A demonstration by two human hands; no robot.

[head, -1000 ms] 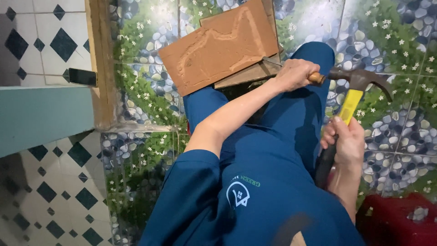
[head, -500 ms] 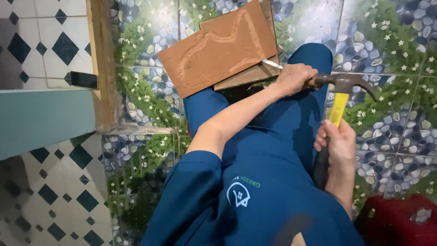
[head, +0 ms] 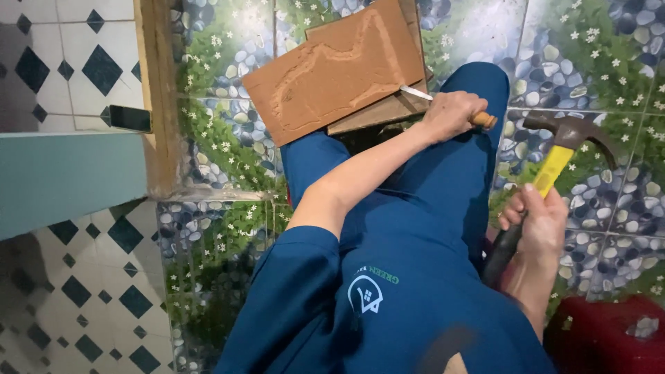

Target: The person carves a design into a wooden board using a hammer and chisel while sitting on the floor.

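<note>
Chisel and hammer held over a wooden board

The chisel (head: 443,104) is clasped in the left hand (head: 451,114), blade against the board (head: 332,69); the hammer (head: 547,180) is gripped by the right hand (head: 537,221).

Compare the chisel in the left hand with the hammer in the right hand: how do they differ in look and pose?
The chisel has a brown wooden handle; the hammer has a yellow and black one. The chisel's thin metal blade meets the wooden board; the hammer's rusty claw head is in the air, apart from the chisel. The left hand covers most of its handle; the right hand grips low. Each is gripped by one hand.
</note>
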